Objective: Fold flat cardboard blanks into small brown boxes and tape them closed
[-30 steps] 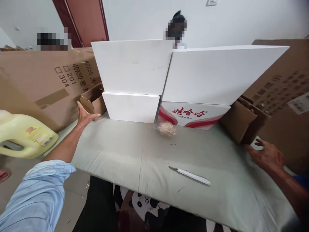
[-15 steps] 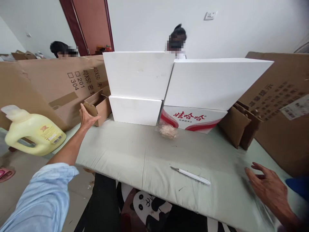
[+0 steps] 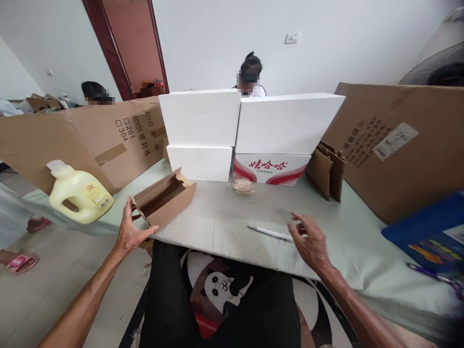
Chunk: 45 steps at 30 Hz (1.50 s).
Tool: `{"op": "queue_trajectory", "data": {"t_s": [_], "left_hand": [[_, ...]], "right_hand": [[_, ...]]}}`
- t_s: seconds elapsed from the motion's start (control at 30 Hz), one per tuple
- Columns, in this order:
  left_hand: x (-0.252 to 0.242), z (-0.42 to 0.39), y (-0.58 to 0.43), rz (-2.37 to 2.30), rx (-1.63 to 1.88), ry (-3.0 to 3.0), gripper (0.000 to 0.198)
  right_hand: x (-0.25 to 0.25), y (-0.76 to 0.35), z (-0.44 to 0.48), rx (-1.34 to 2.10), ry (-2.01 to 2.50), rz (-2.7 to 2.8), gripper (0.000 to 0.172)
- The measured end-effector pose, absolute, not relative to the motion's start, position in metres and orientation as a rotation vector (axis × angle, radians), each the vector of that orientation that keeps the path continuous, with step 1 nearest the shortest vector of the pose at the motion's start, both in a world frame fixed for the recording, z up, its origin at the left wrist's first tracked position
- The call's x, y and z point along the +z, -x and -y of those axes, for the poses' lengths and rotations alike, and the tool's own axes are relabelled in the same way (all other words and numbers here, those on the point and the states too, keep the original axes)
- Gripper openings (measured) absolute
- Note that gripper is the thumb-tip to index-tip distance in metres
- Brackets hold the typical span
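One cardboard box point(image 3: 177, 205) is at the counter's point(image 3: 206, 208) left front edge, our left hand point(image 3: 134, 233) gripping its near end; our right hand point(image 3: 309, 240) looks empty beside the knife point(image 3: 270, 233). We judge the box light, stiffish, best held by its walls.

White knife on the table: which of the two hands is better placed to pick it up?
Probably the right hand: it is close to the white knife and looks unoccupied. The left hand is farther away, holding the near end of the cardboard box.
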State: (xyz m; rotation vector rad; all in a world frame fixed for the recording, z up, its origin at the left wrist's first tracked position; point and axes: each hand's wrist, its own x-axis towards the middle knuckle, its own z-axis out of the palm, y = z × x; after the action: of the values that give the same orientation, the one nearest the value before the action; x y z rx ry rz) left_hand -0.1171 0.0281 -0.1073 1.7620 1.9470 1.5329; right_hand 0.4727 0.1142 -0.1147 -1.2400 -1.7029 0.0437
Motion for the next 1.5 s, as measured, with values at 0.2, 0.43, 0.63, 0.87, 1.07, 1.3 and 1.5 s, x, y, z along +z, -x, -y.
{"op": "queue_trajectory", "data": {"t_s": [0.2,0.43,0.63,0.87,1.07,1.3,1.5], "left_hand": [[-0.106,-0.001,0.062,-1.8,1.42,-1.964,0.136],[-0.09,0.014,0.028,-1.585,1.249,-2.111,0.134],[-0.071,0.016,0.026,-1.432,1.128,-2.158,0.138],[-0.071,0.003,0.029,-1.307,1.222,-1.955,0.142],[-0.058,-0.012,0.034,-1.308,1.192,-1.601,0.125],[-0.047,-0.009,0.04,-1.212,1.124,-1.361,0.103],[-0.073,0.025,0.037,-1.176,0.933,-1.943,0.12]], "right_hand": [[-0.093,-0.395,-0.089,0.242,1.035,1.867,0.033],[-0.021,-0.347,-0.058,0.032,0.665,2.289,0.064],[0.004,-0.346,-0.066,-0.177,0.486,2.639,0.043],[-0.001,-0.37,-0.084,0.088,0.646,2.455,0.044],[-0.02,-0.359,-0.104,0.642,0.736,2.123,0.053],[-0.033,-0.341,-0.144,1.395,1.161,1.422,0.054],[-0.066,-0.323,-0.151,1.473,1.357,1.26,0.042]]}}
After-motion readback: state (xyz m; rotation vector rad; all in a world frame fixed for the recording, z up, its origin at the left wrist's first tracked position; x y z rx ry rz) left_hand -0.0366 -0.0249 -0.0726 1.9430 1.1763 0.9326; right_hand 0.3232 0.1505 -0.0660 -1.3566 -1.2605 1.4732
